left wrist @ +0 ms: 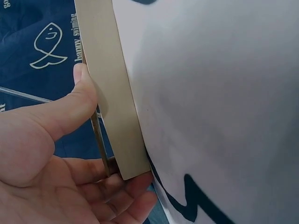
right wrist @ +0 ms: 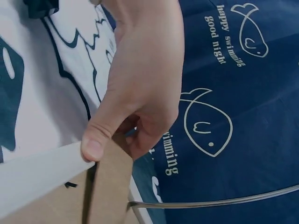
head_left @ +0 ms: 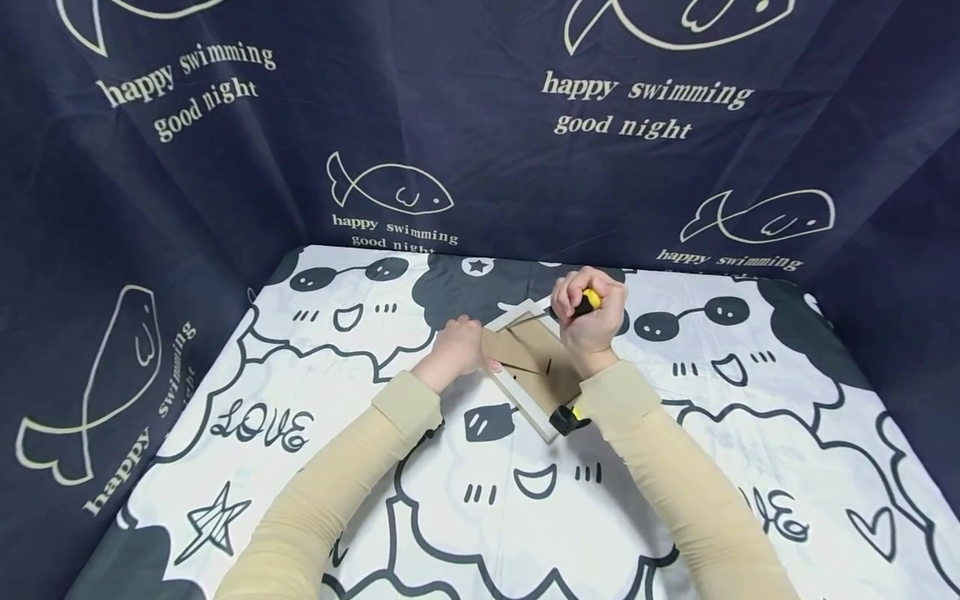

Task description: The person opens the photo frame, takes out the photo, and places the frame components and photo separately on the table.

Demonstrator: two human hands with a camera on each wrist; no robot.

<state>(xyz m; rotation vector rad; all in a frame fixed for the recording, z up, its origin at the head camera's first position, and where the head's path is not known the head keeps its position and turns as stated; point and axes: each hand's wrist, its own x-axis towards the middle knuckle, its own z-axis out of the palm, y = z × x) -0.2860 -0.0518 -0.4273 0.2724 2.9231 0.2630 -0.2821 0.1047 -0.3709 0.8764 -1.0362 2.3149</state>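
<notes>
A picture frame (head_left: 522, 402) with a pale rim lies back side up, its brown backing board (head_left: 558, 387) showing. From the board a brown stand flap (head_left: 512, 348) is partly raised. My left hand (head_left: 459, 346) grips the frame's left corner, thumb on one side and fingers curled round the other; the right wrist view shows this left hand (right wrist: 142, 79) beside the flap. In my right fist (head_left: 592, 312) is a screwdriver (head_left: 588, 302) with a black and yellow handle. Its metal shaft (right wrist: 224, 203) points left, the tip at the frame's far part.
A black and yellow object (head_left: 567, 419) sits by the frame's near corner, partly hidden by my right sleeve; its kind is unclear. White cloth with cartoon clouds (head_left: 450, 517) covers the table. Dark blue curtains (head_left: 480, 125) with fish drawings hang behind and at both sides.
</notes>
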